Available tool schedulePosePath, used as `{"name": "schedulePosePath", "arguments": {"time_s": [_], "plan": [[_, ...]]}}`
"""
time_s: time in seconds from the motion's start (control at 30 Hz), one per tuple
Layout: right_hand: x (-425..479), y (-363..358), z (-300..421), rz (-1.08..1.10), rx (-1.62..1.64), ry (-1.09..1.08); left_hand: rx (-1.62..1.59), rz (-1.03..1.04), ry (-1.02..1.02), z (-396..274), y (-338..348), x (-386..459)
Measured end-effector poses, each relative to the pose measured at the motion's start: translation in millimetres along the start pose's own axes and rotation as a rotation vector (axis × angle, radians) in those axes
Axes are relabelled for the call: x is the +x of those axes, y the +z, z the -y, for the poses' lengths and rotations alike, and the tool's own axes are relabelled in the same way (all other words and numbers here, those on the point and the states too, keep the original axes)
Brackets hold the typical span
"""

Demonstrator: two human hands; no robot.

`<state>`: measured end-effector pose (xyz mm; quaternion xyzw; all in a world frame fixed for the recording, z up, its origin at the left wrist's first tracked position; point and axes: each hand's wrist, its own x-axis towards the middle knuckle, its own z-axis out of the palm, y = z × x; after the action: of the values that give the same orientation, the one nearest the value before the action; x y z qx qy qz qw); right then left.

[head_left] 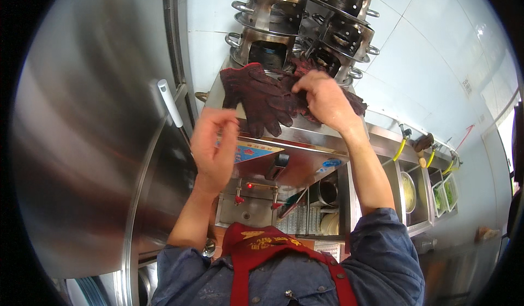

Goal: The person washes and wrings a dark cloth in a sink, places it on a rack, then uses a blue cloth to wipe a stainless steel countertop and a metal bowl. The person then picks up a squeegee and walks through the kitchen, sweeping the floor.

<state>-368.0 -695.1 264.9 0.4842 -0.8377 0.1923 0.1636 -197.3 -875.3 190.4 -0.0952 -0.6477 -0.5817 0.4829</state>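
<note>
Dark red and black work gloves (262, 97) lie on top of a stainless-steel appliance (303, 131), one spread flat with its fingers towards me. My right hand (327, 97) is over the gloves at the right, its fingers bent; whether it grips any fabric is not plain. My left hand (215, 142), slightly blurred, hovers left of the spread glove above the appliance's front edge, fingers curled and apart from the thumb, with nothing seen in it. Behind the gloves stand stacked metal stove bases with loop handles (275, 13), some with sooty openings.
A large steel cabinet (94, 122) fills the left side, near a white handle (170, 103). Below the appliance are red-handled taps (239, 200) and a sink (245, 220). At right, sinks hold a bowl of pale food (408, 191) and baskets of greens (440, 197), under yellow hoses (400, 149).
</note>
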Motion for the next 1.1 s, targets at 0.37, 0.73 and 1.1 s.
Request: {"name": "schedulePosePath", "arguments": {"time_s": [0.37,0.73,1.1], "plan": [[-10,3,20,-0.005,0.074,-0.032,0.678,-0.033,0.220,12,-17,19],[-1,23,42,-0.090,0.202,-0.099,0.903,0.035,0.187,17,-8,21],[-3,29,40,-0.089,0.095,-0.141,0.622,-0.086,0.182,27,-5,10]]}}
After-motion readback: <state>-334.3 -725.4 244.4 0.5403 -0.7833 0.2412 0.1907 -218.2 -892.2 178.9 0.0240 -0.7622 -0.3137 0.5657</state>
